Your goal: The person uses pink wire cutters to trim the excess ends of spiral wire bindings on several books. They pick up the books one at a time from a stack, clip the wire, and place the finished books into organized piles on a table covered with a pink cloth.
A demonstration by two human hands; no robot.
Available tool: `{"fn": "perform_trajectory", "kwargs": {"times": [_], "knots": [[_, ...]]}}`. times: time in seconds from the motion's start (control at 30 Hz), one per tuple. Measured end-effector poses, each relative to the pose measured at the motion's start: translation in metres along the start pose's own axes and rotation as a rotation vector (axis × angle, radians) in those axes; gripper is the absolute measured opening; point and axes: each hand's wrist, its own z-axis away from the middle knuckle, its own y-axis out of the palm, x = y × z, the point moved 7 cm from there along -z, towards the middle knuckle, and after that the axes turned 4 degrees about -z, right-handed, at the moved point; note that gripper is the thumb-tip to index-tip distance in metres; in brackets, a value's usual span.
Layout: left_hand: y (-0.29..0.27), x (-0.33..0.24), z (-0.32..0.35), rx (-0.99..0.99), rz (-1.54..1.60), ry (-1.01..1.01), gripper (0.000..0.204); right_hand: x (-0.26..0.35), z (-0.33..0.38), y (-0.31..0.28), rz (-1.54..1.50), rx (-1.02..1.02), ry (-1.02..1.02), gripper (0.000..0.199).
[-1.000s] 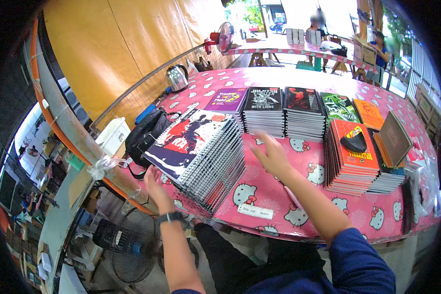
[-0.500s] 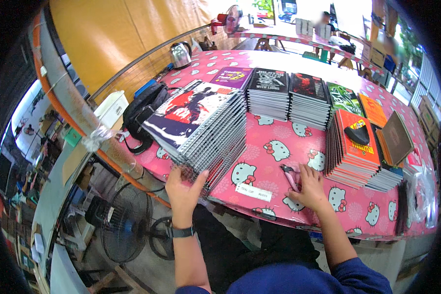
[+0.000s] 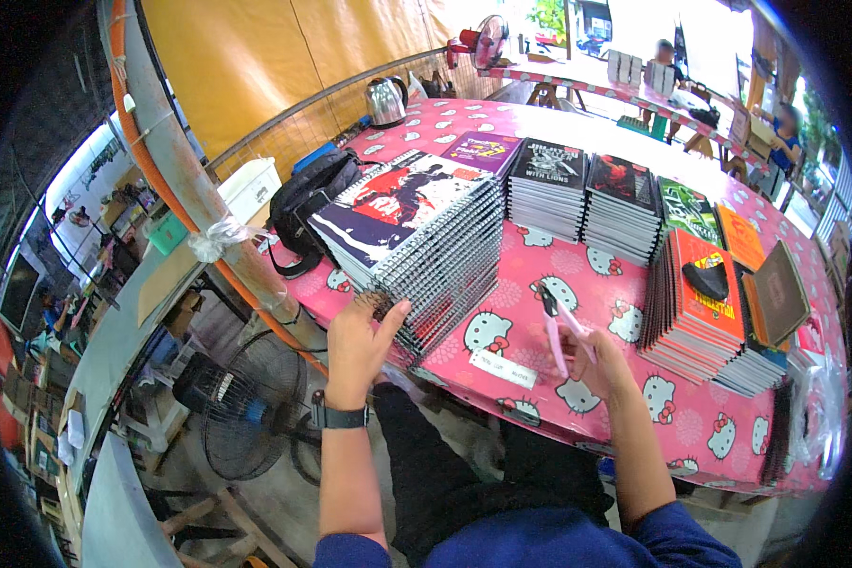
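Note:
A tall stack of spiral notebooks (image 3: 388,213) with a red, white and navy cover stands on the table at centre left, wire spines toward me. My left hand (image 3: 362,343) grips its near lower corner, thumb against the spines; the fingertips are partly hidden at the dark coil ends. My right hand (image 3: 592,362) holds small pink-handled pliers (image 3: 559,341), raised over the table with the handles spread and the dark jaws pointing away. A white paper label (image 3: 504,369) with handwriting lies between my hands.
More notebook stacks stand behind: black-covered ones (image 3: 545,189), an orange-covered one (image 3: 691,303). A black bag (image 3: 317,204) and a kettle (image 3: 386,101) are at the far left of the pink table (image 3: 530,260). A floor fan (image 3: 251,407) stands below left. People work at the back.
My right hand has picked the pliers up off the table and turned them, handles now spread. My left hand stays at the stack's corner. The view has shifted slightly.

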Motion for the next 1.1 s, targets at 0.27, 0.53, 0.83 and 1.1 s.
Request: {"fn": "perform_trajectory", "kwargs": {"times": [0.27, 0.53, 0.83, 1.1], "knots": [[-0.001, -0.023, 0.012, -0.487, 0.23, 0.039, 0.053, 0.009, -0.024, 0.112, -0.507, 0.494, -0.104, 0.058], [0.012, -0.016, 0.014, -0.576, 0.212, 0.044, 0.037, 0.015, -0.038, 0.145, 0.342, 0.291, -0.192, 0.039], [0.013, -0.007, 0.013, -0.583, 0.499, -0.064, 0.026, 0.058, -0.034, 0.17, 1.144, -0.013, -0.892, 0.03], [0.014, -0.018, 0.013, -0.673, 0.5, -0.026, 0.032, 0.06, -0.03, 0.18, 1.355, -0.149, -1.003, 0.032]]}}
